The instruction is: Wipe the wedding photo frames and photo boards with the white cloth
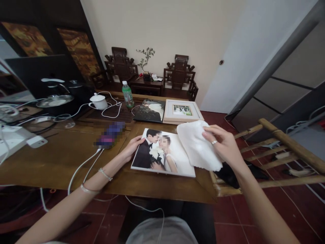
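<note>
A wedding photo panel (142, 156) lies flat near the front edge of the wooden table. My left hand (132, 147) grips its left side, with fingers at the upper left edge and partly hidden there. In my right hand (220, 139) a white cloth (196, 145) is pinched between thumb and fingers, and it hangs down over the panel's right end. Whether the cloth presses on the surface I cannot tell. Behind the panel lie a dark photo panel (147, 113) and a white-framed picture (169, 113), side by side.
Left of the panel lies a phone (109, 135) with a white cable. Farther back stand a green-labelled bottle (127, 95), a lidded white cup (98, 101) and a pot (54, 103). A bamboo chair (279, 142) stands close on the right. Carved wooden chairs (180, 73) stand against the wall.
</note>
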### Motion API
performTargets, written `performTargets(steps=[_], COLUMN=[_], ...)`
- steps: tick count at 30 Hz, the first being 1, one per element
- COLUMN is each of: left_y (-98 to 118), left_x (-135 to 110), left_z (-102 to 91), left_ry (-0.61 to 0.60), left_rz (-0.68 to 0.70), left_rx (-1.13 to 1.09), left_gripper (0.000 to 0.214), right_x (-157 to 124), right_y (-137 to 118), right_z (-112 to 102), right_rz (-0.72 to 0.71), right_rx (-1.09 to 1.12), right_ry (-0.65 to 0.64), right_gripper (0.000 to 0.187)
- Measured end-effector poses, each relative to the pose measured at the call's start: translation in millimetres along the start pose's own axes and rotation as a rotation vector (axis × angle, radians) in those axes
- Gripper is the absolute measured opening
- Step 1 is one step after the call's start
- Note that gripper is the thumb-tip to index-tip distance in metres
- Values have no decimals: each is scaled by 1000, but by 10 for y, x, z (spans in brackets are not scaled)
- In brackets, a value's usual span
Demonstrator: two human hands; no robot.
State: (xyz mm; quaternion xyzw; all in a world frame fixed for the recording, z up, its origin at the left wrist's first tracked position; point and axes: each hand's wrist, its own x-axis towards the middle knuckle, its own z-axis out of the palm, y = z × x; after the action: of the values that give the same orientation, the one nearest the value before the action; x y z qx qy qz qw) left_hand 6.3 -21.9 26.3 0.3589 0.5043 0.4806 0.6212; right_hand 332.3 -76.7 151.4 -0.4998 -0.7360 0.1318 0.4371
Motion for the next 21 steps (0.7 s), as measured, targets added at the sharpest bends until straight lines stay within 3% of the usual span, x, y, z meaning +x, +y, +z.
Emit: performTargets(steps=[7,12,15,17,19,21], left_y=[-19,192,381,442,407,289], left_x=[32,-47,-275,-466,-615,-674], left_z=[-2,48,194,340,487,599], left_ry=[58,159,136,23,-97,-135], left_rz=[2,131,292,361,341,297], left_rx=[151,308,326,356,325,249], left_gripper=[22,20,16,18,35,48], right_x=[69,-28,-85,-104,-108,-103], right_y=[-122,-273,-350,-399,-444,-488], right_z=[264,546,724,819,887,932], right_rz=[-162,-309,-371,-414,-460,-495], right_rx=[-170,-306,-355,-401,-428,-428], right_ry=[107,126,43,-64,-181,-269], right_gripper=[29,28,29,32,39,46])
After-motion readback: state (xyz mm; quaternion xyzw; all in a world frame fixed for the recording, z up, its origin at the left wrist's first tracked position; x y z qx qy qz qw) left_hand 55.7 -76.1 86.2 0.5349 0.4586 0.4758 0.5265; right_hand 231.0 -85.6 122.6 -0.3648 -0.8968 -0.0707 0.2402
